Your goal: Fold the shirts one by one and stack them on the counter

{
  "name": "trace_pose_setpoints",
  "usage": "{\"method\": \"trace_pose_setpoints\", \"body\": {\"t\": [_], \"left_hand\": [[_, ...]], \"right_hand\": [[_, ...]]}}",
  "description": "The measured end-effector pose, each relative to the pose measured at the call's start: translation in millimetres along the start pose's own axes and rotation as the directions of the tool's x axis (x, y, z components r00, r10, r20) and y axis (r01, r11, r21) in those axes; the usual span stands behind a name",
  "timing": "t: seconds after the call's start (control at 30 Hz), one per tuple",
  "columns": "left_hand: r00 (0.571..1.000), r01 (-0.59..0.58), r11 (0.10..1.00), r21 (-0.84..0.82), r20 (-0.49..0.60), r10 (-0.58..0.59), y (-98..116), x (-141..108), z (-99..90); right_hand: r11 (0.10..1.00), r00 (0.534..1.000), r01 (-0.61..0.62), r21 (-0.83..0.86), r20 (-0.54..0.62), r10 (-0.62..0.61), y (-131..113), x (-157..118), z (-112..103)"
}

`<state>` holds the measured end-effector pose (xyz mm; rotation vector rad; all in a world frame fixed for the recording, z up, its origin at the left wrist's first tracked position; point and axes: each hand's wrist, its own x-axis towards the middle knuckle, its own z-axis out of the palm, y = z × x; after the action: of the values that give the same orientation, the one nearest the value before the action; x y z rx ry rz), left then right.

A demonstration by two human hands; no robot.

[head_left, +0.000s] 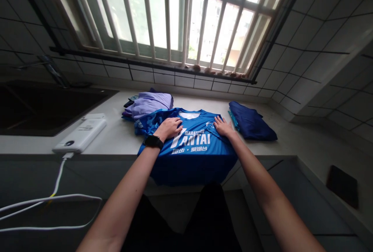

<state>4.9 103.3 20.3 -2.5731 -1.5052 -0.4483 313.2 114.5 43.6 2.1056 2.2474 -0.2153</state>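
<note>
On the counter point(118, 141), partly overhanging its edge, the blue shirt point(190, 158) lies beneath the left hand point(169, 128) and right hand point(223, 127), both laid flat, apparently smoothing it, the next move likely needing even tension.

1. Daylight comes through the barred window point(157, 14), its right-hand panes blown out to white.
2. The worktop point(116, 139) carries a soft sheen; cabinet fronts point(96, 170) below sink into shadow.
3. Corners darken, and wall tiles point(314, 30) toward the right look stretched and smeared.
4. Lettering point(196, 139) near the middle stays legible.
</note>
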Motion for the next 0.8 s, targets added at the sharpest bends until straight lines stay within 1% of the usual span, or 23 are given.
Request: {"method": "trace_pose_setpoints", "body": {"t": [0.07,0.13,0.2,0.27,0.3,0.37,0.4,0.47,0.57,0.63,0.7,0.73,0.77,0.8], "left_hand": [[1.000,0.014,1.000,0.001,0.008,-0.014,-0.6,0.0,1.8],[1.000,0.010,1.000,-0.008,0.011,-0.010,-1.1,0.0,2.3],[1.000,0.005,1.000,-0.018,0.008,-0.005,-1.1,0.0,1.8],[1.000,0.009,1.000,-0.020,0.003,-0.009,-0.5,0.0,1.0],[1.000,0.014,1.000,-0.022,0.000,-0.014,-0.1,0.0,0.8],[1.000,0.022,0.999,-0.026,-0.001,-0.022,0.5,0.0,0.6],[1.000,0.025,0.999,-0.029,0.002,-0.025,0.7,0.1,0.7],[1.000,0.030,0.999,-0.032,0.006,-0.030,0.4,0.2,1.2],[0.999,0.035,0.999,-0.034,0.001,-0.035,-0.7,0.0,2.2],[1.000,0.030,0.999,-0.035,0.000,-0.030,-1.5,-0.1,2.7],[1.000,0.025,0.999,-0.034,0.001,-0.025,-2.2,-0.1,3.0],[1.000,0.022,0.999,-0.032,0.001,-0.022,-2.4,0.0,3.1],[1.000,0.021,0.999,-0.030,0.003,-0.021,-2.5,0.1,3.2],[1.000,0.019,0.999,-0.030,0.006,-0.019,-2.6,0.2,3.3]], "right_hand": [[0.998,0.999,0.014,0.063,-0.048,-0.011,3.2,-1.0,-6.2],[0.989,0.990,0.046,0.139,-0.137,-0.027,13.3,-11.0,-10.9],[0.965,0.965,0.143,0.221,-0.246,-0.087,29.6,-30.0,-11.3],[0.912,0.923,0.299,0.281,-0.326,-0.202,46.5,-54.7,-7.1],[0.889,0.905,0.363,0.281,-0.334,-0.264,52.6,-67.2,-3.8],[0.881,0.899,0.407,0.240,-0.278,-0.339,56.4,-88.2,3.1],[0.895,0.908,0.395,0.206,-0.237,-0.346,53.5,-95.5,6.0],[0.935,0.935,0.334,0.120,-0.170,-0.312,40.0,-102.8,9.2],[0.970,0.962,0.244,-0.004,-0.126,-0.243,12.9,-100.2,7.6],[0.983,0.976,0.182,-0.032,-0.117,-0.184,-1.6,-94.7,4.3],[0.998,0.984,0.067,0.009,-0.167,-0.064,-10.6,-88.8,0.8],[0.998,0.978,0.013,0.055,-0.208,-0.001,-13.0,-85.8,-1.0],[0.993,0.969,-0.013,0.116,-0.245,0.041,-13.8,-82.7,-3.0],[0.982,0.962,-0.005,0.187,-0.269,0.056,-13.2,-79.6,-5.4]]}}
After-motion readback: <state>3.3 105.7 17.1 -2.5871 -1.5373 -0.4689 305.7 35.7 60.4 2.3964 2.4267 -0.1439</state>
